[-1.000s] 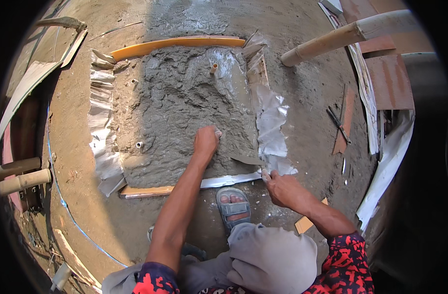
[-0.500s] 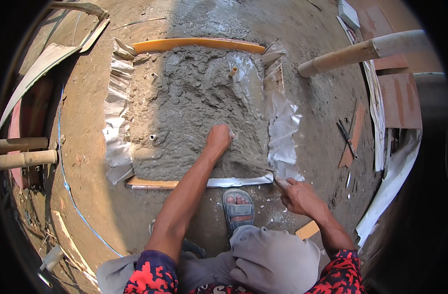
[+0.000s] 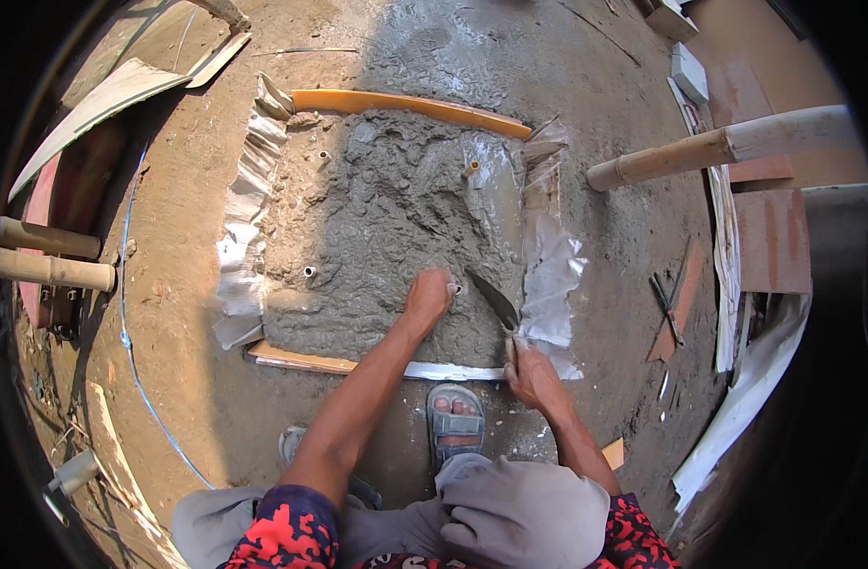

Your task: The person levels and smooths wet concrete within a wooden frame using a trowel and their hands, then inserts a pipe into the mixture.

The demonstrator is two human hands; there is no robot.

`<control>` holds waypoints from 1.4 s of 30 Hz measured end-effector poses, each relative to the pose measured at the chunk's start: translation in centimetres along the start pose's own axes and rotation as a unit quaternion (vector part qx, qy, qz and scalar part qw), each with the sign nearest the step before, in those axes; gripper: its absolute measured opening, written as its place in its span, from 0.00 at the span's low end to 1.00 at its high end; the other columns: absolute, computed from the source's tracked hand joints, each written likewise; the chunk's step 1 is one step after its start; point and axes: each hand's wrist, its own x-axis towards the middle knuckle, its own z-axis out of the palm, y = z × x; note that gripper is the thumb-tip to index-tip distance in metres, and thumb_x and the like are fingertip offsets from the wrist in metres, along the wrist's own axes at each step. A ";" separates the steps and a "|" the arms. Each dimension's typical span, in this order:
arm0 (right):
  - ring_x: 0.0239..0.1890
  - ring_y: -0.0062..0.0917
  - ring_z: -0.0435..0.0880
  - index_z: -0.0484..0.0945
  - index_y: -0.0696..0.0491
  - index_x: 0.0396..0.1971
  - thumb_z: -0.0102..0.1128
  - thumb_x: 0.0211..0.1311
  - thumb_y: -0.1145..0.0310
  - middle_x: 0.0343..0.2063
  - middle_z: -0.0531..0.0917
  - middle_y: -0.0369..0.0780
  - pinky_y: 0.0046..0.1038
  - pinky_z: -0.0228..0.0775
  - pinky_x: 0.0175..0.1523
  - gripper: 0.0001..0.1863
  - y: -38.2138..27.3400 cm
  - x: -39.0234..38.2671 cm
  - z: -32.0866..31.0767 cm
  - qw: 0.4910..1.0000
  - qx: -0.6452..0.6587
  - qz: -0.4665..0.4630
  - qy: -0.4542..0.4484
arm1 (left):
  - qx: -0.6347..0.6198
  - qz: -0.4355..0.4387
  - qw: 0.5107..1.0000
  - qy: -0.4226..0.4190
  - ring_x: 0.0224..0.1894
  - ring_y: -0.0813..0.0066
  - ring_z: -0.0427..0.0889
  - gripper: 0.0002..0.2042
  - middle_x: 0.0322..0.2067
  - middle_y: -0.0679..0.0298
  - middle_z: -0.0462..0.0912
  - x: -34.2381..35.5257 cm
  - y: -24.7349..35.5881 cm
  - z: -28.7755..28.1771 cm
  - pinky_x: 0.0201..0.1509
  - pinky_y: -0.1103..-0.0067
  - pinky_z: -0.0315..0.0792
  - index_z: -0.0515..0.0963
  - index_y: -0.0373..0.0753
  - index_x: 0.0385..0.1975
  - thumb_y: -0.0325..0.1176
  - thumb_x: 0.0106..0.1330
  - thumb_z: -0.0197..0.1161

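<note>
A square bed of wet grey concrete [image 3: 387, 218] fills a low frame on the ground. My left hand [image 3: 429, 294] is closed at a short pale pipe [image 3: 458, 288] that stands up out of the concrete near its lower right; the fingertips are partly hidden. In my right hand [image 3: 536, 372] is a pointing trowel [image 3: 494, 302], its dark blade angled up and left over the concrete, tip close to the pipe. Similar short pipes stand at the upper right [image 3: 470, 169], upper left [image 3: 323, 155] and lower left [image 3: 309, 272].
Orange-brown boards [image 3: 406, 106] edge the frame, with crumpled silvery sheeting [image 3: 244, 228] along its sides. Bamboo poles jut in from the right [image 3: 681, 156] and left [image 3: 55, 268]. Pliers-like tool [image 3: 664, 308] lies by a wood strip; a blue rope [image 3: 126, 284] runs along the left.
The trowel has come up from the frame's lower right corner onto the concrete beside the pipe, as my right hand moved left. My left hand stays at the pipe. The view has shifted slightly.
</note>
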 end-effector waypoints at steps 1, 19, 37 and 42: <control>0.49 0.55 0.76 0.68 0.66 0.54 0.53 0.60 0.69 0.46 0.77 0.61 0.46 0.67 0.55 0.24 0.2 -0.4 -0.1 1.000 -0.004 -0.018 -0.022 | 0.008 -0.003 1.000 0.008 0.34 0.44 0.82 0.10 0.27 0.44 0.82 -0.1 -0.2 0.4 0.40 0.59 0.74 0.81 0.33 0.29 0.35 0.57 0.66; 0.42 0.52 0.79 0.67 0.58 0.55 0.52 0.65 0.64 0.39 0.77 0.55 0.48 0.72 0.46 0.21 -7.8 26.7 -2.1 0.954 -0.054 -0.183 0.231 | -0.042 -0.131 0.990 0.026 0.34 0.41 0.82 0.11 0.28 0.42 0.81 -2.9 1.7 0.1 0.39 0.56 0.74 0.79 0.33 0.35 0.37 0.63 0.61; 0.36 0.58 0.79 0.73 0.63 0.39 0.50 0.63 0.69 0.33 0.78 0.60 0.52 0.73 0.41 0.12 -11.4 29.6 -3.3 0.959 -0.021 -0.208 0.193 | 0.098 -0.107 0.947 -0.288 0.43 0.48 0.80 0.14 0.37 0.51 0.82 -27.3 3.1 -30.3 0.48 0.60 0.74 0.78 0.38 0.44 0.41 0.68 0.57; 0.37 0.57 0.79 0.73 0.63 0.35 0.52 0.60 0.70 0.32 0.80 0.59 0.52 0.71 0.44 0.11 -11.9 28.2 -1.5 0.970 0.029 -0.166 0.174 | 0.056 -0.411 0.907 -0.077 0.37 0.57 0.83 0.21 0.40 0.54 0.84 -34.5 15.4 -38.5 0.44 0.69 0.76 0.78 0.38 0.47 0.45 0.60 0.66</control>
